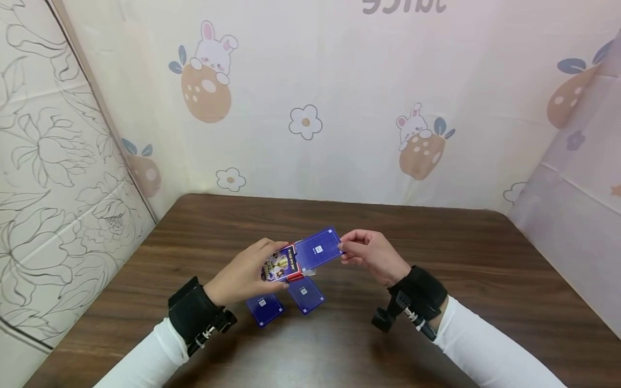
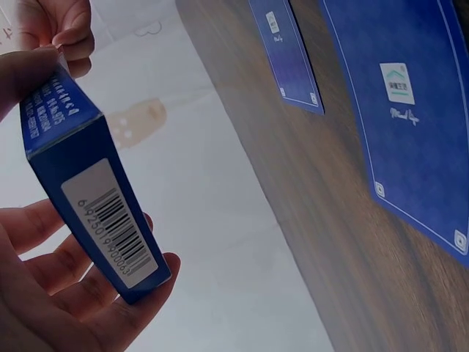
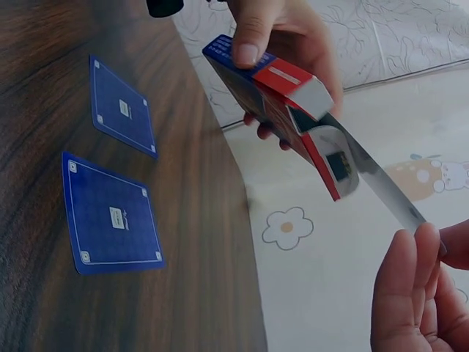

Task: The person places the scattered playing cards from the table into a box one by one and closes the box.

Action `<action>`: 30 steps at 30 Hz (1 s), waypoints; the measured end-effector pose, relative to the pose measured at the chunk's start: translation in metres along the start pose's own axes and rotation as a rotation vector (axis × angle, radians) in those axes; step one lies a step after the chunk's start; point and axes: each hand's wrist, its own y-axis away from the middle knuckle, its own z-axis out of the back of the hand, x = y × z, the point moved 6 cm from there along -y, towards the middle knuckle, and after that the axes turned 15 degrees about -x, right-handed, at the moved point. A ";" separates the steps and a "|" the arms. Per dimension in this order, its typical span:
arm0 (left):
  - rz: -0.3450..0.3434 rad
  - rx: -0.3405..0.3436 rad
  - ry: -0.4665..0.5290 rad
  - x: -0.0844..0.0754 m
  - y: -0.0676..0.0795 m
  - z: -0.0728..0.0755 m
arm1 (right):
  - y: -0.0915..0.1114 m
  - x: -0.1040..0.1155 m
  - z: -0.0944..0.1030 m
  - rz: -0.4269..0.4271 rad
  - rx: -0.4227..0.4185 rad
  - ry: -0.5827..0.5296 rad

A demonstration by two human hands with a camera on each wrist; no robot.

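My left hand grips a small blue-and-red card box with a printed picture, held above the table. Its barcode end faces the left wrist camera. At the other end the flaps stand open. A blue card sticks out from that open end, and my right hand pinches its outer corner between thumb and fingers. How much of the card is inside the box is hidden. Below the box, two blue cards lie apart on the table, a left card and a right card.
The brown wooden table stretches out around the hands. Behind it hangs a pale curtain with rabbit and flower prints. A white sheet with line-drawn flowers hangs at the left.
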 end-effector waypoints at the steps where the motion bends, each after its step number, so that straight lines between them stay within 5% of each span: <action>1: -0.004 0.000 0.000 0.000 0.000 -0.001 | 0.000 0.000 -0.001 0.001 0.001 0.002; 20: -0.033 -0.023 0.018 -0.010 -0.006 -0.012 | 0.015 -0.011 -0.024 -0.047 0.068 0.042; 30: -0.043 -0.009 0.038 -0.014 -0.008 -0.014 | 0.019 -0.002 -0.027 0.164 0.027 0.232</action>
